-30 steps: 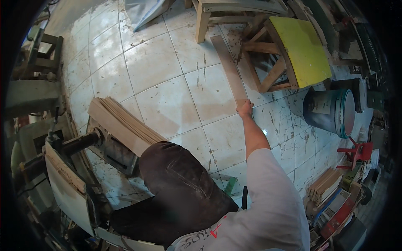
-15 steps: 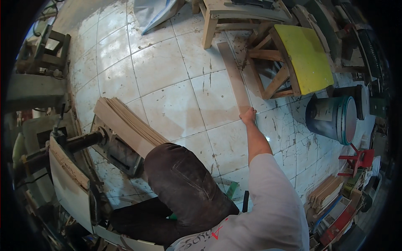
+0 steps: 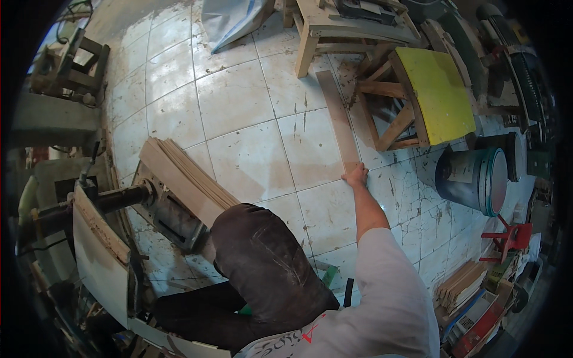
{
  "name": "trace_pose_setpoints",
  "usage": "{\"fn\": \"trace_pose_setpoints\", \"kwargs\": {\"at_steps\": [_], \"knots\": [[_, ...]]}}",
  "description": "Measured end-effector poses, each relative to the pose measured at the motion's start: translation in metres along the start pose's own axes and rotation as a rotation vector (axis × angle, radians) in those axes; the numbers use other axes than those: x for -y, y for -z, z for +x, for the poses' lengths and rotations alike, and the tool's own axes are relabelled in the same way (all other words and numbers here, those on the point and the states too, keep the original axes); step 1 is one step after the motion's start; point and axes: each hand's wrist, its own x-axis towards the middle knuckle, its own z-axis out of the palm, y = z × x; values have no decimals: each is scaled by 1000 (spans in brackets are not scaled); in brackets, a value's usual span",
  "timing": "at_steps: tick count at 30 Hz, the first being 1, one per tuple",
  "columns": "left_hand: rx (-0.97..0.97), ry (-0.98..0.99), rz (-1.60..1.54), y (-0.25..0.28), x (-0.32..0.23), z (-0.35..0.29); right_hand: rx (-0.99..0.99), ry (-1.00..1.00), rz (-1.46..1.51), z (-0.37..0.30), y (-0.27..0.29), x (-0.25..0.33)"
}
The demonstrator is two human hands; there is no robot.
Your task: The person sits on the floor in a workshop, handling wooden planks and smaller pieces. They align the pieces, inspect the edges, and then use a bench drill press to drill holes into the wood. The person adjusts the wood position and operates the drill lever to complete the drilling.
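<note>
— Down on the tiled floor (image 3: 239, 101), what did you see from where you stood?

— One person, crouched, with the right arm stretched out ahead. The right hand (image 3: 356, 175) was at the near end of a long thin plank (image 3: 338, 119), fingers closed over that end. The grip looked wrapped on the wood, though I couldn't make out how tightly.

— And the plank itself?

— It lay flat on the tiles, running away from the hand toward a bare wooden bench (image 3: 334, 27). Its far end came close to one bench leg. Just to its right stood a stool (image 3: 418, 98) with a yellow top, tipped over at an angle, its frame almost touching the plank's edge.

— The left hand?

— Hidden. A raised knee in dark trousers (image 3: 262, 262) covered that side, so I saw nothing of it.

— What else was about?

— Left of the knee, a stack of boards (image 3: 182, 176) rested slanted across a grey metal machine (image 3: 170, 215). A curved white panel (image 3: 98, 250) stood on edge further left. Off to the right, well apart from the plank, a blue-grey bucket (image 3: 471, 179) sat on the floor, with a small red clamp-like tool (image 3: 507, 238) nearer the wall and some stacked slats (image 3: 462, 286) below it. A crumpled plastic sheet (image 3: 230, 21) lay at the far side of the floor.
</note>
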Motion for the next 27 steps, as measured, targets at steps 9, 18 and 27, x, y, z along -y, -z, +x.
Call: {"fn": "trace_pose_setpoints", "kwargs": {"at_steps": [9, 18, 27], "knots": [[252, 199, -459, 12, 7, -25, -364, 939, 359, -92, 11, 106], [156, 141, -746, -29, 2, -44, 373, 1413, -42, -358, 56, 294], [167, 77, -846, -2, 39, -40, 10, 991, -454, -435, -135, 235]]}}
